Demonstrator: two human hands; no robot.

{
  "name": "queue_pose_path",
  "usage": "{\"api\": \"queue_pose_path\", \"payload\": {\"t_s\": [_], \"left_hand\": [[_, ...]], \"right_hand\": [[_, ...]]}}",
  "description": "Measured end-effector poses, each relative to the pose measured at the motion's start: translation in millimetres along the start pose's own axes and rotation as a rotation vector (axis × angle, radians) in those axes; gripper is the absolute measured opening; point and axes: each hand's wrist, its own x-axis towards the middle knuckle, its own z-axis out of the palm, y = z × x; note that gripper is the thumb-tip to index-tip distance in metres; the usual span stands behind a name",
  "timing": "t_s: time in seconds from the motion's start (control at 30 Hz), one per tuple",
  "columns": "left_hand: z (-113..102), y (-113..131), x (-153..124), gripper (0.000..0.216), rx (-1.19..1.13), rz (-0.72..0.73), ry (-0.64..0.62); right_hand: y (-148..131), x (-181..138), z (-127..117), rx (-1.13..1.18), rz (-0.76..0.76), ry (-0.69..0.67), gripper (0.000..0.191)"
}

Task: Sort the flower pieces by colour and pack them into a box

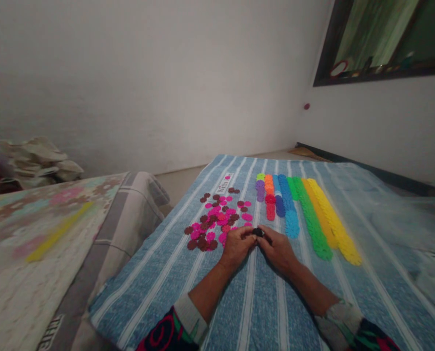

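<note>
My left hand (238,243) and my right hand (276,247) meet above the striped cloth. Between their fingertips is a small black notched disc (257,232), pinched from both sides; it could be one disc or several stacked. Just left of my hands lies a loose heap of flat notched discs, pink ones (223,214) mixed with brown ones (202,242). To the right, overlapping discs lie in rows sorted by colour: a red row (270,209), a light blue row (292,225), a green row (314,231) and a yellow row (336,226).
The discs lie on a blue-and-white striped cloth (159,273) over a table. At its right is crumpled clear plastic (404,219). A second covered surface (16,292) stands at the left with a yellow strip (60,231) on it. Walls rise behind.
</note>
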Motion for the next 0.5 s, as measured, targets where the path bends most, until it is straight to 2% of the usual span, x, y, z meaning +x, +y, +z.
{"api": "queue_pose_path", "payload": {"t_s": [0.1,0.2,0.3,0.5], "left_hand": [[-2,0,2,0.02,-0.073,-0.049,-0.005],[-4,0,3,0.021,-0.062,-0.05,-0.011],[-5,0,5,0.022,-0.007,0.005,-0.011],[-4,3,5,0.022,0.141,0.122,-0.012]], "right_hand": [[-1,0,-1,-0.083,-0.057,0.006,0.04],[-5,0,-4,-0.196,-0.175,0.0,0.047],[-10,1,-8,-0.291,-0.248,-0.039,0.044],[-15,1,-8,-0.454,-0.267,-0.091,0.034]]}}
